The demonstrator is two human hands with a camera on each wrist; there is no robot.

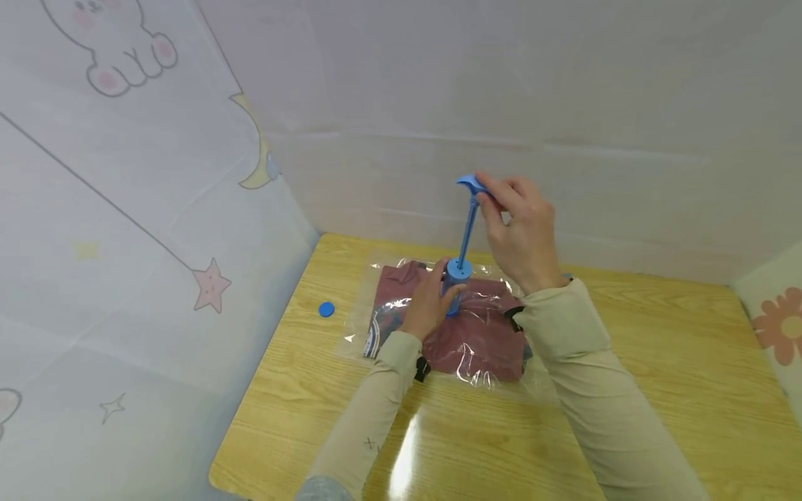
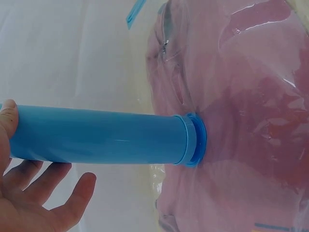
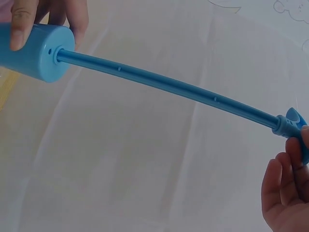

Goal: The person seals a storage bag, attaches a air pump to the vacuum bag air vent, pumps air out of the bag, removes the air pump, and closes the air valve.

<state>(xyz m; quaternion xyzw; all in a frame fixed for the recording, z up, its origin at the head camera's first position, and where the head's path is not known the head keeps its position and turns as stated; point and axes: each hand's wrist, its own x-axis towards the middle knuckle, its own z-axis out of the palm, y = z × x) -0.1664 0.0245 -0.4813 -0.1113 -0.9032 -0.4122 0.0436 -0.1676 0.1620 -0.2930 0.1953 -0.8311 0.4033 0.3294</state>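
A blue hand pump (image 2: 101, 135) stands on the round valve (image 2: 199, 140) of a clear plastic vacuum bag (image 1: 358, 327). Inside the bag lies a folded dark red garment (image 1: 479, 341). My left hand (image 1: 429, 304) grips the pump's barrel near its top. In the left wrist view its thumb lies on one side and fingers on the other. High above, my right hand (image 1: 523, 226) pinches the pump's curved handle (image 1: 471, 184). The thin rod (image 3: 164, 86) is drawn far out of the barrel and leans slightly to the right in the head view.
A round blue cap (image 1: 326, 309) lies on the wooden table (image 1: 282, 410), left of the bag. Behind the table hangs a pale wall covering (image 1: 401, 167); a patterned one (image 1: 125, 229) with a pink star borders the left side.
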